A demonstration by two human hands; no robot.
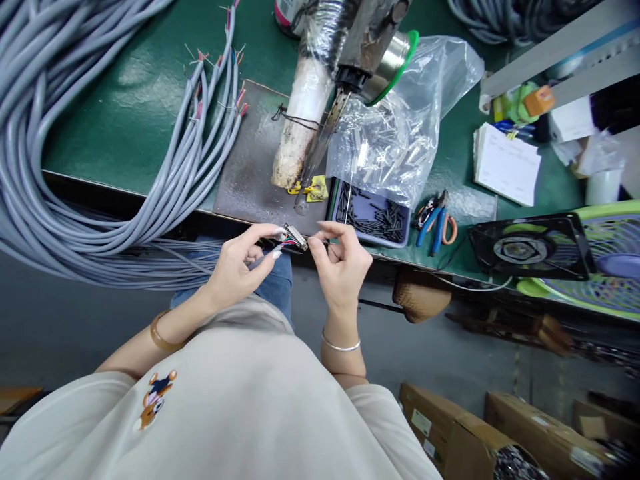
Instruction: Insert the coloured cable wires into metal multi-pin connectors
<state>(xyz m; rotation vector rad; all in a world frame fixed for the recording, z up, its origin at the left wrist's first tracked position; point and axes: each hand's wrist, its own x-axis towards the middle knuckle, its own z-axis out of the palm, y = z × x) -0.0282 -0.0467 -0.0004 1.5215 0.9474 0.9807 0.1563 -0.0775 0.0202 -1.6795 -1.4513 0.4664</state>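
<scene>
Where thin multicoloured wires (287,245) gather, silvery metal connector (297,237), narrow, tilted.

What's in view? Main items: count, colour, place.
Flat benchtop: 1, green, upper half
Round sheathed cables: many, grey, left
Metal pin connector: 1, silver, centre
Flat plate: 1, brown, upper centre
Wrapped tube: 1, white, top centre
Round spool: 1, silver-green, top centre
Plastic bag: 1, clear, right of tube
Plastic tray: 1, purple, below bag
Pliers: count unclear, blue-orange, right of tray
Paper stack: 1, white, right
Square fan: 1, black, far right
Plastic basket: 1+, green, far right
Cardboard boxes: 3+, brown, lower right
Left hand: 1, bare, on connector
Right hand: 1, bare, at connector
</scene>
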